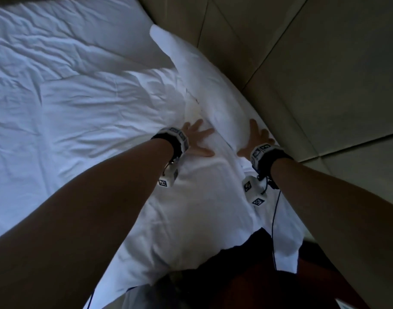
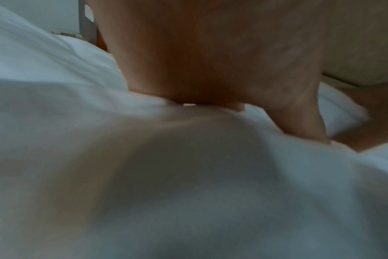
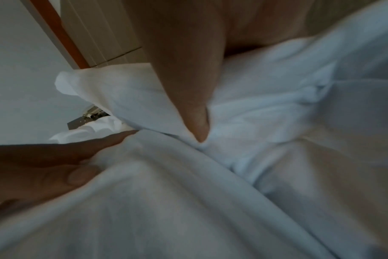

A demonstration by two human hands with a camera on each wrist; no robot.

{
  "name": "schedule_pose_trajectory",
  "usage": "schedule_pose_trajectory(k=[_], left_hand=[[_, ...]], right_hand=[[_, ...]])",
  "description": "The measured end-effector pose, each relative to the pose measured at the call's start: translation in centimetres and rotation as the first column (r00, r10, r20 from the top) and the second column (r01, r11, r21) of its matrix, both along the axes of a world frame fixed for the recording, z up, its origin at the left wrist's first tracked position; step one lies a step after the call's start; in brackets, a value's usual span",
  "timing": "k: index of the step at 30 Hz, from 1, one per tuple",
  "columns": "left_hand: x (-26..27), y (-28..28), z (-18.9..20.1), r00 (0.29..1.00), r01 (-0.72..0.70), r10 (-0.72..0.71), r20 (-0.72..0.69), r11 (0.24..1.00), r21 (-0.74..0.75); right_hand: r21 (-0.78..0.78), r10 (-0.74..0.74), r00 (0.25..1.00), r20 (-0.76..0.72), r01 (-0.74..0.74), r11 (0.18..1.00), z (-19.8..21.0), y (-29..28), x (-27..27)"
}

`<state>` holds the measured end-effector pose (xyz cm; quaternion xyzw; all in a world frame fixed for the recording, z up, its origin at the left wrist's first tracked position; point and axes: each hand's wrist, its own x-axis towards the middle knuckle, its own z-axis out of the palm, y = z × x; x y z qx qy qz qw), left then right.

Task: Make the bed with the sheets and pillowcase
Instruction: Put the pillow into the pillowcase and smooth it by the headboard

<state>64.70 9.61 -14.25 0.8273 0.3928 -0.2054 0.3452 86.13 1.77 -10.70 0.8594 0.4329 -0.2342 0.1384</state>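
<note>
Now both hands lie flat with fingers spread, gripping nothing: the left hand (image 1: 196, 139) presses the near end of the pillow (image 1: 213, 90), and the right hand (image 1: 255, 139) presses the same end beside the padded headboard (image 1: 325, 63). The pillow lies along the head of the bed, on the white sheet (image 1: 79, 103), which is creased across the middle. The step looks like smoothing the pillowcase flat. To do it well, sweep the palms outward from the centre toward the corners, keeping the pressure light so the filling does not bunch. The wrist views are blurred, so whether the open end is tucked in I cannot tell.
</note>
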Motion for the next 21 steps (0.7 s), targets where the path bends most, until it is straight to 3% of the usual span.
schedule_pose_trajectory(k=[3, 7, 11, 17, 19, 21], left_hand=[[1.2, -2.0, 0.3, 0.995, 0.054, -0.053, -0.083, 0.999, 0.005], [2.3, -2.6, -0.6, 0.985, 0.087, -0.083, -0.152, 0.996, 0.022], [3.3, -2.4, -4.8, 0.975, 0.115, -0.107, -0.193, 0.993, 0.029], [5.3, -0.4, -11.7, 0.973, 0.156, -0.134, -0.186, 0.982, 0.107], [5.3, -0.3, -13.0, 0.969, 0.184, -0.159, -0.191, 0.976, 0.120], [5.1, -0.9, -13.0, 0.961, 0.207, -0.179, -0.210, 0.971, 0.122]], right_hand=[[0.016, 0.001, 0.999, -0.048, 0.000, 1.000, -0.3, -1.2, 0.6], [0.104, 0.203, 0.978, -0.054, -0.196, 0.975, 0.5, -1.5, 0.4], [0.243, 0.380, 0.925, -0.022, -0.364, 0.899, 1.9, -2.1, -0.7], [0.485, 0.449, 0.893, 0.043, -0.411, 0.772, 1.7, -3.6, -1.4], [0.483, 0.446, 0.894, 0.033, -0.405, 0.776, 1.2, -3.8, -1.7], [0.294, 0.418, 0.908, 0.023, -0.406, 0.866, 1.4, -3.7, -1.9]])
